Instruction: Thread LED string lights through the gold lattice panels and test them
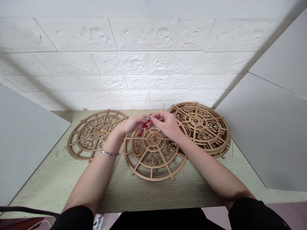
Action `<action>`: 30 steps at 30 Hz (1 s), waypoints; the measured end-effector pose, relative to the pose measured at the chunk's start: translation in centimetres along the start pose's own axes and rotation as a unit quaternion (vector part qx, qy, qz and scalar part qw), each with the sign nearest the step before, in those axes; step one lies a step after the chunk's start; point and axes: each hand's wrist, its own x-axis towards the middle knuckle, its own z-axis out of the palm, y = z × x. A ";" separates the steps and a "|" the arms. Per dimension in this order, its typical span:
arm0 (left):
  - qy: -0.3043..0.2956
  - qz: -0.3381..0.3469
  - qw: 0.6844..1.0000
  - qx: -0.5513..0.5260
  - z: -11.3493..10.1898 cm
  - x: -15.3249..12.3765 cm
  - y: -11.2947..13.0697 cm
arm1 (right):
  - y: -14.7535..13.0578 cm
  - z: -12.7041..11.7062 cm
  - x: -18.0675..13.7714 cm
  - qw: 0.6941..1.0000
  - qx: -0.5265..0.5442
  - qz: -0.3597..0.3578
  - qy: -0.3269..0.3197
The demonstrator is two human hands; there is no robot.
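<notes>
A black sleeve (254, 214) lies nearest; beyond it, the left hand (134, 124) grips a red item (141, 132) while the right hand (169, 126) pinches a dark wire (154, 132) — just below both, a round golden grille (153, 143). Left of the left hand lies 1 similar grille (101, 129) — right of the right, a grille stack (197, 121).

Left hand (136, 123) and right hand (168, 125), fingers (157, 114) bent, sit close together.
</notes>
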 end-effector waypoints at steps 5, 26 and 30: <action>-0.004 -0.002 1.000 0.000 -0.1 -0.1 0.0 | -0.2 0.0 0.0 1.000 0.001 -0.006 -0.009; 0.027 -0.038 0.998 0.051 -0.1 0.0 -0.2 | -0.2 -0.1 0.0 1.000 -0.004 -0.008 -0.013; 0.021 -0.040 0.997 0.055 -0.2 0.1 -0.5 | -0.3 0.0 0.0 1.000 -0.001 -0.001 -0.019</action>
